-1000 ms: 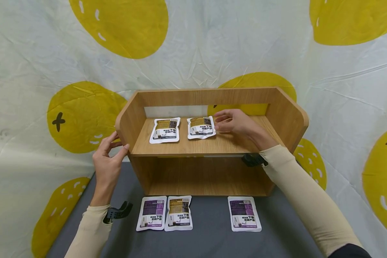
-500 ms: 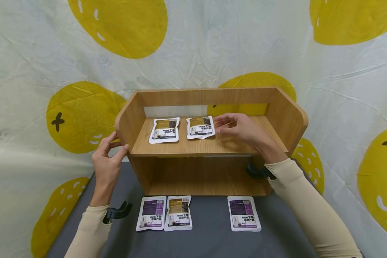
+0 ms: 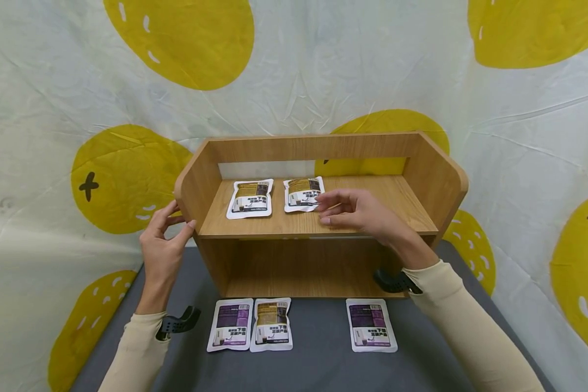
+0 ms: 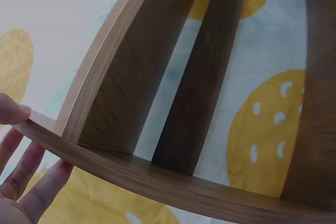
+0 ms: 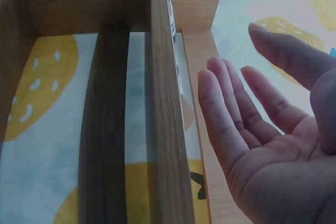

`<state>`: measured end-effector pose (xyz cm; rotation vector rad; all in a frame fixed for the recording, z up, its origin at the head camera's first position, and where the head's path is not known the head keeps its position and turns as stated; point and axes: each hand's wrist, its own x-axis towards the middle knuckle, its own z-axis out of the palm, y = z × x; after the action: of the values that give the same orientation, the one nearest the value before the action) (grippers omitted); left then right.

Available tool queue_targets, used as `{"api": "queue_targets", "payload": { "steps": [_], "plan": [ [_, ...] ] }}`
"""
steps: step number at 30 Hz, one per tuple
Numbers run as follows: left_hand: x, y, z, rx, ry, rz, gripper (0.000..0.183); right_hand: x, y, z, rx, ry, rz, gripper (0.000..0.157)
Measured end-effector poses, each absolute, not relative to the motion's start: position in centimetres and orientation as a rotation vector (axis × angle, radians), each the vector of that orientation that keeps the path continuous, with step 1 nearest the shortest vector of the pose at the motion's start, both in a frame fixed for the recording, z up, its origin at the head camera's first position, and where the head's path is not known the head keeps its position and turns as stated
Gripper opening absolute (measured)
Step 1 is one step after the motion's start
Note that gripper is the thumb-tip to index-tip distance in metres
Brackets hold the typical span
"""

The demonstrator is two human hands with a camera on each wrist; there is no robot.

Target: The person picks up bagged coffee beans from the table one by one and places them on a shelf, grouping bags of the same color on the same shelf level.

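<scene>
My left hand holds the left side panel of a two-tier wooden shelf. In the left wrist view, its thumb lies on one side of the panel edge and its fingers on the other. On the upper tier lie two white pouches with gold-brown labels, a left pouch and a right pouch. My right hand is over the upper tier, its fingertips overlapping the right pouch's lower right corner in the head view. In the right wrist view its palm shows nothing held, fingers loosely bent.
On the grey table before the shelf lie a purple-labelled pouch, a gold-brown pouch beside it, and another purple-labelled pouch further right. A white cloth with yellow shapes hangs behind.
My right hand has moved from the right pouch's right edge toward the front of the upper tier. The left hand and the pouches have stayed in place.
</scene>
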<state>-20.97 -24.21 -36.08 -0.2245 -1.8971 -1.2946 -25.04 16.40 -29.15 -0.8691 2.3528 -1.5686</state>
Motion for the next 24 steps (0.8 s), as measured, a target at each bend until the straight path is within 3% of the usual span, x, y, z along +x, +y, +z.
{"api": "queue_targets", "payload": {
  "steps": [24],
  "plan": [
    [-20.8, -24.1, -35.9, -0.228, -1.900, -1.326, 0.057, -22.5, 14.3, -32.6, -1.090, 2.098, -1.488, 0.056]
  ]
}}
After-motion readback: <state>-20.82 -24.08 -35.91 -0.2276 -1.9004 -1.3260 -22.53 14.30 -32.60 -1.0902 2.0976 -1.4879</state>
